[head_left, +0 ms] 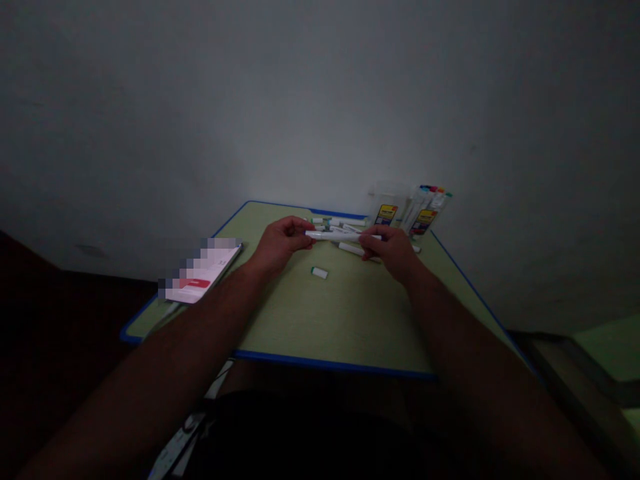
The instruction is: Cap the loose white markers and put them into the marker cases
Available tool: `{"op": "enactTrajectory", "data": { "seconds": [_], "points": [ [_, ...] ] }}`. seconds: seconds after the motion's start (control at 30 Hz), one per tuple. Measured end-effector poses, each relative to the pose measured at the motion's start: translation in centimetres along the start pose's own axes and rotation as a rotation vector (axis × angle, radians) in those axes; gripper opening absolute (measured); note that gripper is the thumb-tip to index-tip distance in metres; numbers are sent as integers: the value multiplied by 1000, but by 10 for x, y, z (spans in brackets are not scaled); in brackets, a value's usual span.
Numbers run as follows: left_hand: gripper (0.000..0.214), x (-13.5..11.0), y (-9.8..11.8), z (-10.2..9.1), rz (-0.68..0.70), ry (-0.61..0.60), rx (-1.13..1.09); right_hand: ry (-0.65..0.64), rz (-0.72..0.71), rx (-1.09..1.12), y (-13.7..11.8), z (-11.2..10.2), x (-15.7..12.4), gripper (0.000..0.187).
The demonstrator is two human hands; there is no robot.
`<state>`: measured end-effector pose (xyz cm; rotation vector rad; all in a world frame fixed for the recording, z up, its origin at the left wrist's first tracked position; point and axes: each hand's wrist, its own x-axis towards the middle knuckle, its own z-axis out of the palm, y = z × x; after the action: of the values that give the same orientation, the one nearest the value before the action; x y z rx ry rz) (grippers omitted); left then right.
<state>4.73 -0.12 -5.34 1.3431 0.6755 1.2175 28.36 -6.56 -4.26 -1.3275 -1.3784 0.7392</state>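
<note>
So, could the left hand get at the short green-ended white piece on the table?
Probably yes: the short piece lies on the table with nothing over it. The left hand holds a white marker, though, so it may need to let go first.

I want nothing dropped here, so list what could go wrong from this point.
The short green-ended piece lies loose on the table and might roll if nudged. The lit device sits by the table's left edge, so a bump from the left forearm could push it off. The white marker, held between left hand and right hand, could slip if either grip loosens.
</note>
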Motion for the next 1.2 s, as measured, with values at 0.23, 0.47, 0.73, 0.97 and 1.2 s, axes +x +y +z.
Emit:
{"op": "enactTrajectory", "data": {
  "seconds": [0.23,0.47,0.73,0.97,1.2],
  "points": [
    [24,0,0,0,1,-5,46,-16,-19,-39,4,-2,0,35],
    [24,-2,2,2,-5,19,26,2,-29,-133,-1,-2,-1,38],
    [24,0,1,1,-43,79,18,3,35,218,5,0,4,42],
    [20,0,2,1,-61,105,-12,-8,11,239,8,-1,5,40],
    [17,1,0,0,-53,159,-11,42,-42,146,9,-2,5,37]
  ]
}}
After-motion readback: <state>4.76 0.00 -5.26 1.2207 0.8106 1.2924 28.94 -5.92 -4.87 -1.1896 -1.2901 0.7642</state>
